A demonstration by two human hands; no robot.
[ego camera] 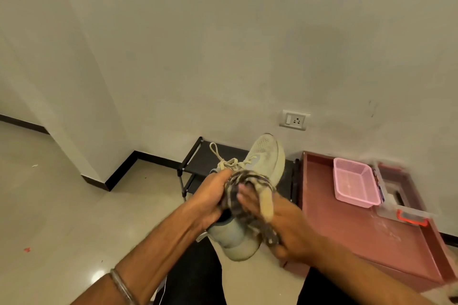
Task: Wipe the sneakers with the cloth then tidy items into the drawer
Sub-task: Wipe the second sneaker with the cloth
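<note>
I observe the left hand (210, 199) gripping the sneaker (262, 158) at its collar, held mid-scene above the floor, long axis near-to-far, toe toward the far wall. The right hand (285, 225) clutches the cloth (244, 181) against its side. Drawer (347, 228) right.

Two bare forearms are shown entering from the bottom edge of the frame, no sleeves being visible on either. A thin silver-coloured metal bangle (122, 286) is worn on the left wrist, at lower left. Dark, near-black trousers (195, 277) are seen at bottom centre between the forearms, and a thin white cord (162, 292) is seen beside them.
</note>
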